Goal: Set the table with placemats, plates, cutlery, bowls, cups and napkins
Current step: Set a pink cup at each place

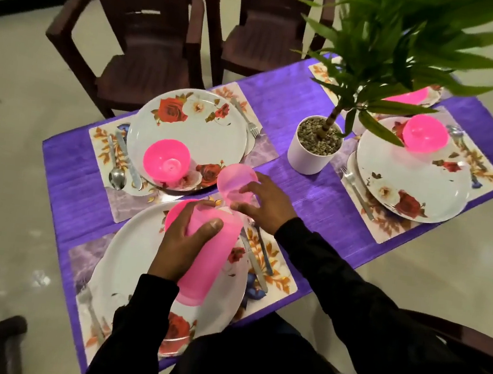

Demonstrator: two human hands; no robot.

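- Your left hand (182, 241) wraps the pink cup stack (206, 253), thumb across its side, held tilted over the near plate (137, 254).
- Your right hand (265, 203) pinches a single cup (233, 182) by the rim, at 1 o'clock of the stack.
- A pink bowl (166, 163) sits on the far plate (190, 130) at 11 o'clock.
- The plant pot (313, 151) stands at 2 o'clock.

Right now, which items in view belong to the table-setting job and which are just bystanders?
Job items:
- stack of pink cups, gripped by left hand
- single pink cup, held by right hand
- floral plates, e.g. far-left one
- pink bowl
- placemat
- spoon
- fork

Bystanders:
- potted plant
- brown plastic chairs
- purple tablecloth
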